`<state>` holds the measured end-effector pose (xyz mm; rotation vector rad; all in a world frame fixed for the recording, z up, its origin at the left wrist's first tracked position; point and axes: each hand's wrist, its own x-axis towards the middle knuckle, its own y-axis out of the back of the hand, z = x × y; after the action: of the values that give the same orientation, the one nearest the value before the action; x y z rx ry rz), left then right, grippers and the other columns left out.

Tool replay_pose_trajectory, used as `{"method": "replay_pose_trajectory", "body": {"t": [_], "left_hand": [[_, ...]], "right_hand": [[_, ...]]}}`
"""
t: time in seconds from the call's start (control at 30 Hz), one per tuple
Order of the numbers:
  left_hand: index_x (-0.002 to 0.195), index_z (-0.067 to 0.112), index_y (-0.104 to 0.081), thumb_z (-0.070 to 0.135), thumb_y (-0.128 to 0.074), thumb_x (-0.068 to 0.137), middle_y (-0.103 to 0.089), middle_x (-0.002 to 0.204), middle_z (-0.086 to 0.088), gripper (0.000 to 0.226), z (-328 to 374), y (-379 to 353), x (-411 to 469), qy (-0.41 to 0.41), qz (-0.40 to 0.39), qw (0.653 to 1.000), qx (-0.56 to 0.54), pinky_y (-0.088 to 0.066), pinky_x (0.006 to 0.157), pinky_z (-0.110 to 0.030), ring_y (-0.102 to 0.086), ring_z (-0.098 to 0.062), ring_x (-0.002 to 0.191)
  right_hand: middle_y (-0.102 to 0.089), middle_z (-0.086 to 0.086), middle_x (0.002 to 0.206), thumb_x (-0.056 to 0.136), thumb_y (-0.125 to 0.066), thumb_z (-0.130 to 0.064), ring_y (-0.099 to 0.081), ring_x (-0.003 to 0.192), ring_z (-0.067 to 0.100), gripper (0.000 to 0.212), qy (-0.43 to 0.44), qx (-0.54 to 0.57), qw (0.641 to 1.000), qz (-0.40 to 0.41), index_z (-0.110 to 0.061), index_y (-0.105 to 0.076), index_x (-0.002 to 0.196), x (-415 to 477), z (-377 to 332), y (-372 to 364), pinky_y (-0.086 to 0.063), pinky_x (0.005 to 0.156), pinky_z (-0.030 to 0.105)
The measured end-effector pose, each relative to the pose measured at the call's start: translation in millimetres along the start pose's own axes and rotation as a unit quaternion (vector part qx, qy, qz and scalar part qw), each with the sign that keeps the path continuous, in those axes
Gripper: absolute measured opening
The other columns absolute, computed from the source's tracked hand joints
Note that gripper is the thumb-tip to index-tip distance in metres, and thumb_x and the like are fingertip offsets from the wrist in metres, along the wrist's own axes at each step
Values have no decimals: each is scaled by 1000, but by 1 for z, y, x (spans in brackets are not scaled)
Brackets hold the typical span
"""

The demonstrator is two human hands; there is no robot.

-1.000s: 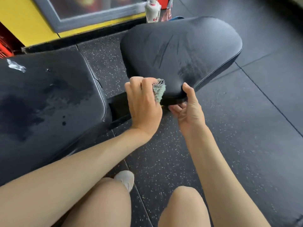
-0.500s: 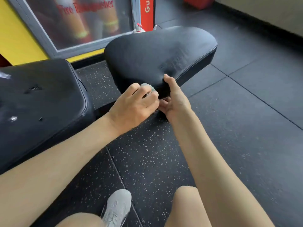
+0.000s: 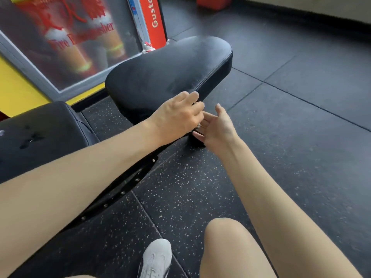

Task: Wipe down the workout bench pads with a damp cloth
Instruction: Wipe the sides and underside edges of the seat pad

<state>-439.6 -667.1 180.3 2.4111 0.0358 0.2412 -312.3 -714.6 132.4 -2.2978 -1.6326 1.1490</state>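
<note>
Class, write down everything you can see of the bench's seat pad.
The seat pad is black and thickly cushioned. It looks like vinyl, with rounded corners and a stitched seam round its top edge. It is wide at the far end, narrows toward the viewer, and sits raised above the floor. Faint dull streaks mark its top. The left hand, curled round a mostly hidden cloth, touches its near end. The right hand hovers open beside it.

A gym: black padded bench [image 3: 170, 73], speckled rubber floor tiles [image 3: 200, 187], fire-extinguisher cabinet [image 3: 70, 47].
</note>
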Motion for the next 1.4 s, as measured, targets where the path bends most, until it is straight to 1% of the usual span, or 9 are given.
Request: {"method": "replay_pose_trajectory", "body": {"t": [0.27, 0.47, 0.67, 0.87, 1.0, 1.07, 1.17, 1.3, 1.4], "left_hand": [[62, 23, -62, 9, -48, 64, -54, 66, 6, 20, -5, 20, 27, -39, -174, 983, 33, -41, 61, -24, -57, -17, 76], [110, 5, -61, -1, -44, 90, -56, 109, -9, 27, -13, 1, 105, 43, -205, 978, -12, -38, 83, -33, -43, -31, 114], [110, 13, -58, 6, -44, 91, -55, 113, -4, 24, -3, 13, 69, -26, -263, 964, -13, -38, 83, -31, -44, -27, 113], [111, 8, -59, -1, -47, 88, -54, 113, -6, 27, -22, -6, 121, 26, -217, 975, -29, -38, 83, -31, -43, -29, 113], [114, 9, -59, -1, -45, 91, -55, 116, -6, 28, -24, -11, 116, -3, -247, 967, -59, -40, 83, -31, -43, -27, 113], [115, 11, -58, -1, -46, 92, -56, 116, -4, 29, -30, -10, 114, -21, -257, 963, -78, -40, 80, -30, -44, -25, 112], [113, 12, -59, -1, -44, 93, -56, 114, -4, 28, -40, -18, 131, -50, -233, 970, -49, -40, 84, -31, -45, -26, 109], [108, 8, -61, -5, -44, 91, -58, 110, -6, 27, -46, -39, 180, -58, -183, 981, -17, -44, 88, -34, -48, -29, 104], [103, 3, -63, -14, -52, 83, -59, 102, -9, 28, -48, -55, 195, -9, -179, 982, -54, -49, 84, -38, -46, -30, 101]], "right_hand": [[-64, 8, 124, 98, -15, -59, -56, 117, 22, 71, 0, 31, 999, 45, -9, -60, 123, -2, 0, 4, -36, 98, 40], [-70, 9, 103, 98, -15, -60, -64, 96, 19, 73, -12, 5, 997, 75, -9, -67, 105, -6, -5, 4, -36, 85, 39], [-69, 11, 113, 97, -13, -61, -66, 101, 22, 71, -23, 32, 998, 55, -9, -58, 115, -9, -4, 9, -37, 88, 40], [-67, 14, 112, 99, -14, -58, -64, 102, 25, 69, -27, 71, 996, 39, -6, -60, 102, -8, -9, 4, -38, 89, 39], [-66, 13, 108, 103, -29, -30, -62, 109, 26, 37, -29, 113, 993, 18, -9, -59, 96, -11, -16, -2, -43, 76, 32], [-65, 12, 113, 97, -35, -9, -60, 115, 26, 27, -37, 125, 991, 14, -7, -60, 107, -11, -12, -6, -45, 70, 31], [-59, 15, 129, 89, -30, 11, -58, 119, 26, 50, -37, 138, 990, -8, -3, -49, 133, -11, -6, -9, -48, 69, 33], [-64, 15, 101, 93, -56, -5, -65, 87, 21, 14, -24, 134, 990, -37, -3, -58, 107, -11, -14, -1, -54, 75, 38], [-61, 16, 108, 84, -73, -19, -65, 87, 22, 33, -11, 73, 997, -19, -1, -61, 109, -7, -22, -9, -56, 78, 40]]}}
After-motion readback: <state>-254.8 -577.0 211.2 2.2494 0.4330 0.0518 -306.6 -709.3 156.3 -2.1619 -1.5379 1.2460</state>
